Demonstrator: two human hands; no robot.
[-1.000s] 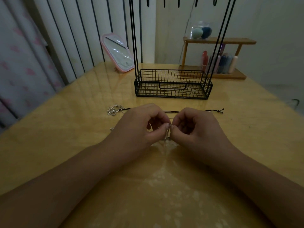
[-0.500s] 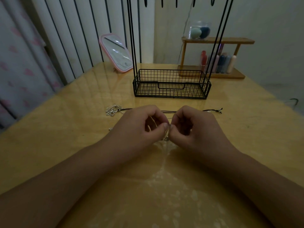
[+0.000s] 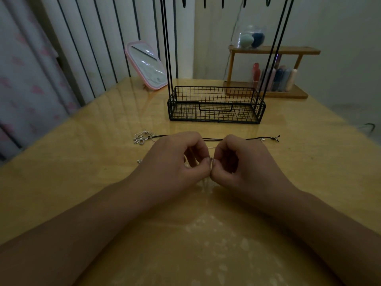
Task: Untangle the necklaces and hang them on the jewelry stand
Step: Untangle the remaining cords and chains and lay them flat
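Both hands work low over the counter [image 3: 82,182], thumbs meeting. The left hand [image 3: 175,162] and right hand [image 3: 245,164] each keep a narrow grip, fingers curled, pinching a thin silver chain [image 3: 210,162] between their tips. A black cord necklace [image 3: 253,138] lies flat just beyond the knuckles, its silver pendant [image 3: 143,137] to the left. The jewelry stand [image 3: 215,105], a black wire basket with upright rods, sits farther back. A pink mirror [image 3: 147,66] leans behind it.

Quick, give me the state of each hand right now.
Left hand: fingers curled, pinching the thin silver chain necklace.
Right hand: fingers curled, pinching the same chain where the two hands meet.
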